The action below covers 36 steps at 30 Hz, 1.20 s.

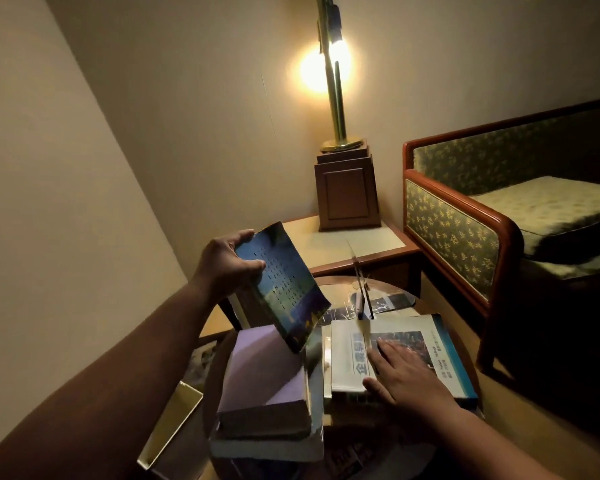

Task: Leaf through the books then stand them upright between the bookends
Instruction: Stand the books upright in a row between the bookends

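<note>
Dim lamplit table [430, 308], left hand [224, 263] gripping blue book [281, 284]

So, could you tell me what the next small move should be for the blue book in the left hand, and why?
Probably stand it upright against the clear bookend behind the piles. The left hand already holds the blue book closed and tilted in the air, while the right hand rests flat on the white book.

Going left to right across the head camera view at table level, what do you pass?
Left hand gripping the blue book → purple book on top of a stack → right hand flat on the white and blue book → green patterned armchair.
</note>
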### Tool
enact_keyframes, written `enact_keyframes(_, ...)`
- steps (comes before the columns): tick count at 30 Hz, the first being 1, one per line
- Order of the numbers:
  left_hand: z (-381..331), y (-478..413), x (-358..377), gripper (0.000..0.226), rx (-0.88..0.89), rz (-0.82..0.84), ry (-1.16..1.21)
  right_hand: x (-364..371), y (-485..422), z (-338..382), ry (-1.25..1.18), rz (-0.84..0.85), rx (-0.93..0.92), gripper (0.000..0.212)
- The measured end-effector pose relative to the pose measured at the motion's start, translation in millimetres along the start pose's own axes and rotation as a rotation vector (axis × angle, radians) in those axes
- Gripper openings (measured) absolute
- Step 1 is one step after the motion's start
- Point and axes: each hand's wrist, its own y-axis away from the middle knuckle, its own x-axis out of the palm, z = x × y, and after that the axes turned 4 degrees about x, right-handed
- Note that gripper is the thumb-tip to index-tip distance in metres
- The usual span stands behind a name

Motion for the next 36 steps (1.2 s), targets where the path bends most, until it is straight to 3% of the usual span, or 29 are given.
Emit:
enact_keyframes(7, 15.9, -17.1, -11.2, 0.069, 0.053, -0.093, -0.218, 6.1, -2.6, -2.5, 0.017, 0.006, 0.017, 0.105)
enact_keyframes(23, 43.2, -48.1, -39.9, 0.065, -0.055, -0.228, -0.221, 6.5, -1.7, -0.1, 0.039, 0.007, 0.018, 0.111)
enact_keyframes(36, 74.6, -49.0, 14.3, 0.065, 0.077, -0.244, -0.468, 3.9, 0.2, 2.5, 0.038, 0.016, 0.044, 0.103)
